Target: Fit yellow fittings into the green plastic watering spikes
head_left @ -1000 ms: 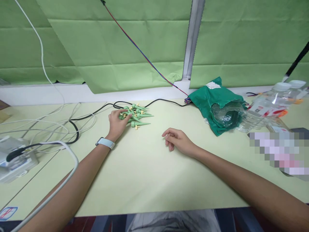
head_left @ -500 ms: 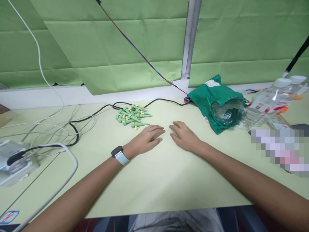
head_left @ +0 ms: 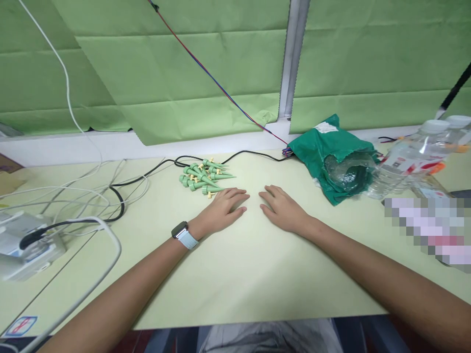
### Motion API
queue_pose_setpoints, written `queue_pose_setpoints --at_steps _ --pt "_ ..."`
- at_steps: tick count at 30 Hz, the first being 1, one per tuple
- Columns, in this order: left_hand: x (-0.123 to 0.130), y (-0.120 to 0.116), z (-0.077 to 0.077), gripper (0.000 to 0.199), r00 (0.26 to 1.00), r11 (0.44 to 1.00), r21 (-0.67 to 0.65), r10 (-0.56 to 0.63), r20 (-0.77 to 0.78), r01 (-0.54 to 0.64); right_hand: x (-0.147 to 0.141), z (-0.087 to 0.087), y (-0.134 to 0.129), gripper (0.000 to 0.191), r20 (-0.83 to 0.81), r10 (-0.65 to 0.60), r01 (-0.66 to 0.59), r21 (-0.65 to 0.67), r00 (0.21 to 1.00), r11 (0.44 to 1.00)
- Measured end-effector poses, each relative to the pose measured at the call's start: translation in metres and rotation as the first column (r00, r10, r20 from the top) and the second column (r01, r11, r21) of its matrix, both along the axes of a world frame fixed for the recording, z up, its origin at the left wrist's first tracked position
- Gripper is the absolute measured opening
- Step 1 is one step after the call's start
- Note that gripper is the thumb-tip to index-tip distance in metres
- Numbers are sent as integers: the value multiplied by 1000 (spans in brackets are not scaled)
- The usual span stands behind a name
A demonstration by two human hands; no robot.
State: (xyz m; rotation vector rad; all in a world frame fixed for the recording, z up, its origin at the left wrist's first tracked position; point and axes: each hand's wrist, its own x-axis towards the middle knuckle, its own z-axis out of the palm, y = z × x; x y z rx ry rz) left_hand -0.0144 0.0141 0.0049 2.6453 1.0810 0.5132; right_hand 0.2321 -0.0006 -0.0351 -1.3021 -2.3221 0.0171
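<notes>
Moved off the pile since the first frame, the left hand now lies spread flat on the worktop, just below a heap of green plastic spikes at centre. The right hand, also spread and holding nothing, rests near it. A black cable curves behind the heap; a green bag and clear plastic bottles sit toward the upper right.

Both hands lie flat on their palms and are open, and the fingers point toward each other. The left hand is just beside the pile of green plastic spikes, and the right hand is a little more far from it.
</notes>
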Motion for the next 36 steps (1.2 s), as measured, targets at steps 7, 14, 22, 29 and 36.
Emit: queue_pose_setpoints --at_steps 7,14,22,29,36 --pt "0 0 0 42 1000 1000 -6 -4 24 4 0 -1 0 38 -5 3 -3 3 1000 1000" --pt "-1 2 -2 42 1000 1000 7 -3 -11 3 0 0 1 40 11 -4 4 8 1000 1000" --pt "-1 2 -3 42 1000 1000 11 -8 5 8 0 0 0 40 13 0 0 13 1000 1000" --pt "-1 2 -2 42 1000 1000 20 -4 -18 5 0 -1 1 40 12 -6 5 2 1000 1000" --pt "-1 2 -2 43 999 1000 19 5 -52 -4 0 -1 1 39 9 -3 3 12 1000 1000"
